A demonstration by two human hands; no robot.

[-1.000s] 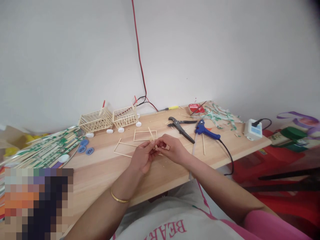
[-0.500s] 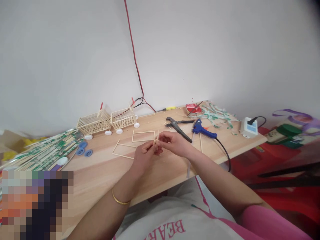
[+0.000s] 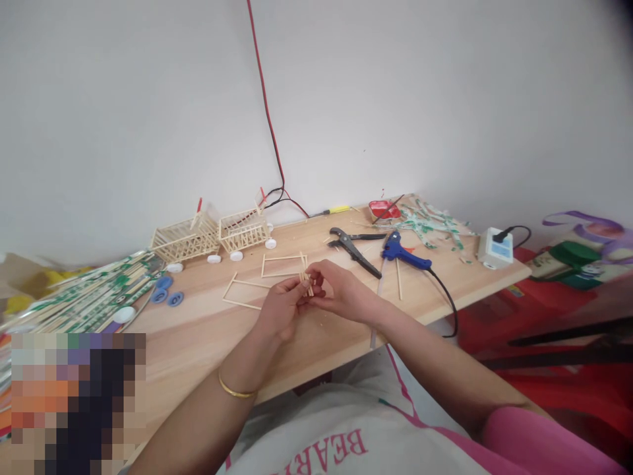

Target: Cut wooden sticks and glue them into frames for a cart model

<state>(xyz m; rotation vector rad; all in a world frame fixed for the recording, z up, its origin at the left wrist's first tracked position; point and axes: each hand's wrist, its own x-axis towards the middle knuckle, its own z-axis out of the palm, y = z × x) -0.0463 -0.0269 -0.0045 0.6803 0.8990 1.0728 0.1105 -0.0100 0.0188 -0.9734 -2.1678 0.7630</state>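
Observation:
My left hand (image 3: 283, 305) pinches several short wooden sticks (image 3: 304, 262) that stand roughly upright above the table. My right hand (image 3: 342, 290) closes on the same sticks from the other side, its fingertips at their middle and lower ends. Fingers partly hide the sticks. Just behind my hands lies a rectangular stick frame (image 3: 281, 257). A second stick frame (image 3: 242, 284), partly covered by my left hand, rests nearer and to the left.
Two wheeled stick carts (image 3: 185, 237) stand at the back left, near blue wheels (image 3: 159, 295) and bundled sticks (image 3: 103, 290). A pipe cutter (image 3: 353, 251), a blue glue gun (image 3: 405, 254) with its cord, a red dish (image 3: 383, 210) and wrapper scraps (image 3: 430, 221) lie to the right.
The sticks have turned in my fingers, and several now show side by side. My right hand has shifted slightly, its fingers lower and more curled round them.

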